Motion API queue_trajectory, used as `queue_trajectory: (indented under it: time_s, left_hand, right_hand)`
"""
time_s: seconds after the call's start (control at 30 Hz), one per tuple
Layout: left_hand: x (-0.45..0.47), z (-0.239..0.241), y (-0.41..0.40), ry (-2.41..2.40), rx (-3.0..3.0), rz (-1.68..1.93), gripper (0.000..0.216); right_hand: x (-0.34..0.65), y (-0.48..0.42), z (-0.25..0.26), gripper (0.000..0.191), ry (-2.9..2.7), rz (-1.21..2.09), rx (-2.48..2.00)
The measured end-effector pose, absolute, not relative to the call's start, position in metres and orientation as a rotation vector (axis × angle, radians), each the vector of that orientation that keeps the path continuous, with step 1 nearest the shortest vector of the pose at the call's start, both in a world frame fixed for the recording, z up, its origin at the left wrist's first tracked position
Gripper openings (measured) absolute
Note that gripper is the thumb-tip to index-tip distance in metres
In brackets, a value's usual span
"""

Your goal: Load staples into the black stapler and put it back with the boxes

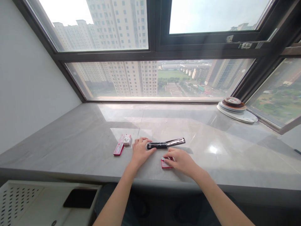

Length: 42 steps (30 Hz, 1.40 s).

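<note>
A black stapler (166,144) lies opened out flat on the grey stone sill (70,141), its metal staple channel pointing right. My left hand (140,151) rests on the stapler's left end, fingers curled over it. My right hand (180,160) is closed over a small red staple box (165,164) that lies on the sill just in front of the stapler. Two more red and white staple boxes (122,143) lie to the left of my left hand.
A stack of round plates or lids (235,110) stands at the sill's far right corner by the window. A white perforated surface with a dark phone-like slab (80,198) is below the sill's front edge at lower left.
</note>
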<state>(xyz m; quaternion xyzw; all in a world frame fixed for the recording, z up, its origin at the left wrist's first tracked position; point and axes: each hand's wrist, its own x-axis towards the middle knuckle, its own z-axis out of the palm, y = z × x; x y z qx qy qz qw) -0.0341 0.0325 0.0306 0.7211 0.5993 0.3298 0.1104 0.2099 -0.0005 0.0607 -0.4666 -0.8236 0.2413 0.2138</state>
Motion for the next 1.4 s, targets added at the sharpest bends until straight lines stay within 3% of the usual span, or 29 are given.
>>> queue_trajectory:
  time_s: [0.13,0.43,0.63,0.8,1.03,1.13,1.4]
  left_hand:
    - [-0.022,0.021,0.037,1.618,2.178,0.875,0.027]
    - [-0.023,0.019,0.036,1.578,2.162,0.861,0.03]
    - [-0.022,0.019,0.037,1.581,2.142,0.858,0.029]
    - [-0.021,0.02,0.035,1.575,2.147,0.869,0.03]
    - [-0.02,0.02,0.034,1.577,2.13,0.878,0.027]
    - [-0.019,0.02,0.035,1.569,2.121,0.87,0.027]
    - [-0.019,0.02,0.035,1.573,2.133,0.858,0.027]
  right_hand:
    - [0.196,0.022,0.067,0.022,-2.233,0.536,-1.268]
    - [0.185,0.048,0.059,0.022,-2.314,0.578,-1.238]
    - [0.195,0.035,0.067,0.022,-2.162,0.554,-1.45]
    - [0.185,0.021,0.06,0.022,-2.093,0.814,-1.413]
    - [0.239,0.001,0.035,0.052,-1.369,1.277,-1.548]
    - [0.276,0.005,0.035,0.065,-1.129,1.331,-1.522]
    - [0.246,0.056,0.075,0.057,-1.556,1.241,-1.152]
